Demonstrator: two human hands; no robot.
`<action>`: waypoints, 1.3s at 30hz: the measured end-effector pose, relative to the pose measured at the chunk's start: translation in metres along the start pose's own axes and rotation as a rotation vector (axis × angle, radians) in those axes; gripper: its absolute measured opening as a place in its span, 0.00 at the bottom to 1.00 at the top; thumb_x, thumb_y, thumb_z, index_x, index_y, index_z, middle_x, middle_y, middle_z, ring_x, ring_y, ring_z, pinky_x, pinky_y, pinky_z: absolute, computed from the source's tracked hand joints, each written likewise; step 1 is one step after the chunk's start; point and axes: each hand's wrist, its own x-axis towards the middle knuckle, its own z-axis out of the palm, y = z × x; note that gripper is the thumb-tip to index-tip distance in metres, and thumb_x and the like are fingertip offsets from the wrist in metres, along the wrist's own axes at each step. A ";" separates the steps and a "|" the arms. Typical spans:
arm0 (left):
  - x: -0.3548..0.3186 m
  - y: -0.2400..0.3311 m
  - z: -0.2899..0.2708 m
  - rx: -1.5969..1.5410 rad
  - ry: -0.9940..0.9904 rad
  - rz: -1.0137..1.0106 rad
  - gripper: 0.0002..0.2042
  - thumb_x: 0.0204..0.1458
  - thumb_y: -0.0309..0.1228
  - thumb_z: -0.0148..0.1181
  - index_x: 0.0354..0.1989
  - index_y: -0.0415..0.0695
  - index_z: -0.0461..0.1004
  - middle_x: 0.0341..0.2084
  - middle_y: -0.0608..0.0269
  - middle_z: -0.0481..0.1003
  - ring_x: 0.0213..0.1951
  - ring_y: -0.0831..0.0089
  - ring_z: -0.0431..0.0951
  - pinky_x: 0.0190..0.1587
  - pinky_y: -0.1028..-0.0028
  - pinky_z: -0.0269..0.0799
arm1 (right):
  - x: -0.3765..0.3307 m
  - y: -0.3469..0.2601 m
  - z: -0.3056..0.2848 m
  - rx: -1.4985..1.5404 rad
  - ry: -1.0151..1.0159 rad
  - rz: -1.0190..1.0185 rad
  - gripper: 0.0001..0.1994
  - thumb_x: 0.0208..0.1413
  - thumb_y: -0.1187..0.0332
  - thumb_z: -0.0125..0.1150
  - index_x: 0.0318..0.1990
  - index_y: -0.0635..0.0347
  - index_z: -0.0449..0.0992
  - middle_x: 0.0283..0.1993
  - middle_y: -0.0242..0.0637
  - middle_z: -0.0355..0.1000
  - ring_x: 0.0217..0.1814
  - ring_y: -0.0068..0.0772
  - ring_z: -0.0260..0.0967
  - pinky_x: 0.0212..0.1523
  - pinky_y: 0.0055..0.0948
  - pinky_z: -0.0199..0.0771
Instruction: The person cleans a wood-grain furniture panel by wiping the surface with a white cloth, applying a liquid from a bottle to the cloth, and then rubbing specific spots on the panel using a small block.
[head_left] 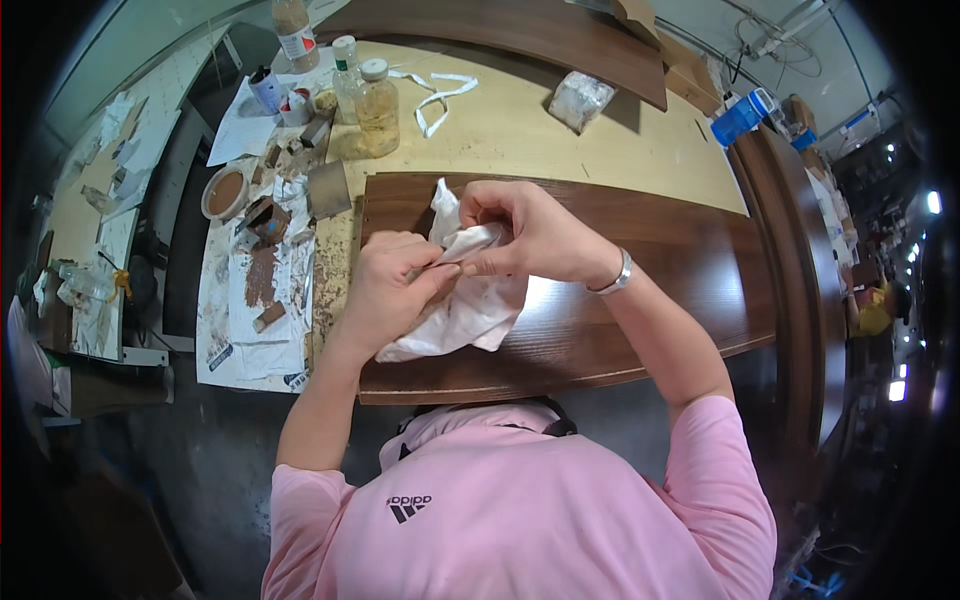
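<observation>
A crumpled white cloth (pixel 485 308) hangs from my two hands over a glossy dark brown wood panel (pixel 640 270). My left hand (pixel 385 290) is closed, pinching the cloth between thumb and curled fingers. Close against it, my right hand (pixel 540 235) grips a bunched part of the same cloth, thumb and fingertips pressed together. The thumbs nearly meet in front of the panel's left part. Whether something small sits between the fingertips is too hard to make out. The cloth's lower end spreads toward the panel's near edge.
Left of the panel, a paper-covered area holds a bowl of brown paste (pixel 225 192), a flat metal scraper plate (pixel 328 190) and stained scraps. Behind stand a jar of yellowish liquid (pixel 378 115) and bottles. Farther right lie a clear plastic packet (pixel 581 101) and a blue bottle (pixel 742 118).
</observation>
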 end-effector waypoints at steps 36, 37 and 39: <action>-0.082 0.003 0.045 -1.266 -0.084 -0.638 0.13 0.54 0.26 0.65 0.46 0.35 0.78 0.37 0.63 0.81 0.41 0.79 0.78 0.43 0.76 0.75 | 0.056 0.051 -0.034 0.113 -0.272 0.226 0.03 0.50 0.74 0.63 0.29 0.65 0.78 0.27 0.31 0.74 0.31 0.19 0.70 0.37 0.22 0.72; -0.088 0.003 0.045 -1.294 -0.016 -0.647 0.15 0.55 0.26 0.64 0.50 0.35 0.75 0.41 0.62 0.80 0.43 0.77 0.78 0.46 0.75 0.74 | 0.078 0.056 -0.028 0.065 -0.061 0.321 0.05 0.54 0.71 0.65 0.35 0.63 0.79 0.30 0.30 0.75 0.34 0.20 0.70 0.40 0.23 0.72; -0.096 0.002 0.047 -1.331 0.062 -0.643 0.17 0.57 0.27 0.62 0.54 0.34 0.73 0.44 0.60 0.79 0.46 0.76 0.78 0.50 0.73 0.74 | 0.126 0.104 -0.054 -0.114 0.222 0.166 0.16 0.54 0.70 0.69 0.49 0.66 0.76 0.43 0.36 0.76 0.43 0.25 0.73 0.45 0.26 0.74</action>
